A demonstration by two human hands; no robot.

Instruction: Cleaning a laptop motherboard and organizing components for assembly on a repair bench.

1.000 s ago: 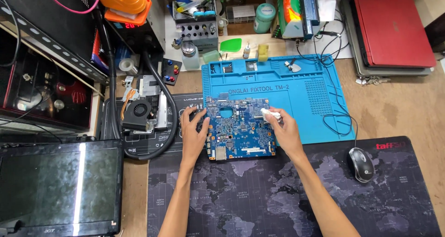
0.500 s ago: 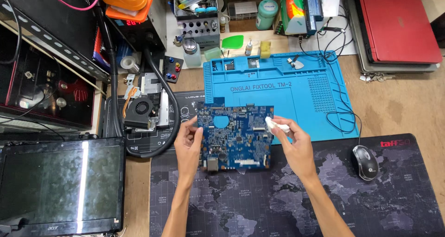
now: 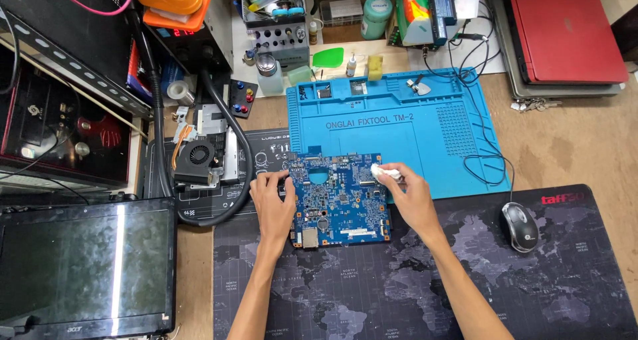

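On the cluttered workbench (image 3: 571,147), the left hand (image 3: 274,204) grips the blue circuit board (image 3: 339,200) at nine o'clock while the right hand (image 3: 412,197) pinches a white wipe (image 3: 384,174) at two o'clock, best rubbed lightly with the board kept steady.

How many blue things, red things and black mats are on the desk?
Blue: 2, the circuit board and the blue work mat
Red: 1, the red laptop
Black mats: 2, the map desk mat and the small black mat
Total: 5

Matt blue circuit board (image 3: 339,200), rubbery blue mat (image 3: 399,127), bare wooden desk (image 3: 571,140).
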